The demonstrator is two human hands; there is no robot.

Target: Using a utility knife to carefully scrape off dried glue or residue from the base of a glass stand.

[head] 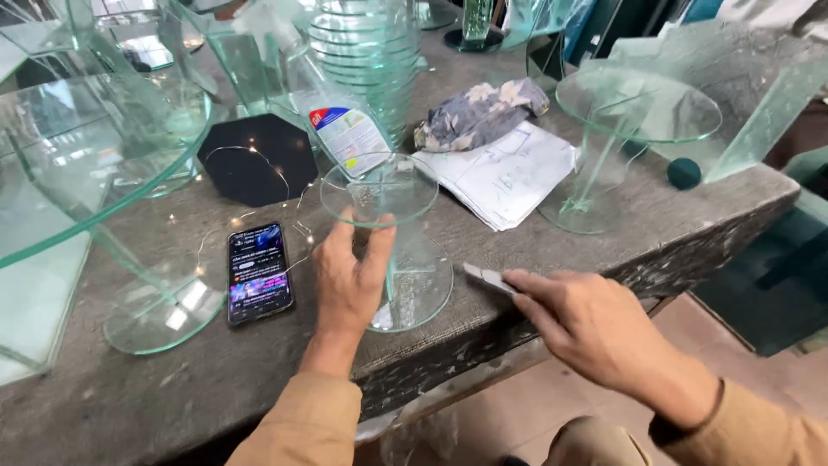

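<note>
A small clear glass stand, with a round top, an upright glass stem and a round base, sits near the front edge of a rough grey workbench. My left hand rests against its stem from the front, with the fingertips reaching up to the round top. My right hand lies at the bench edge to the right, its fingers on a small grey flat tool.
A lit phone lies left of the stand. A black octagonal plate, thin wire lights, a spray bottle, papers, a crumpled rag and other glass stands crowd the bench. A large glass stand fills the left.
</note>
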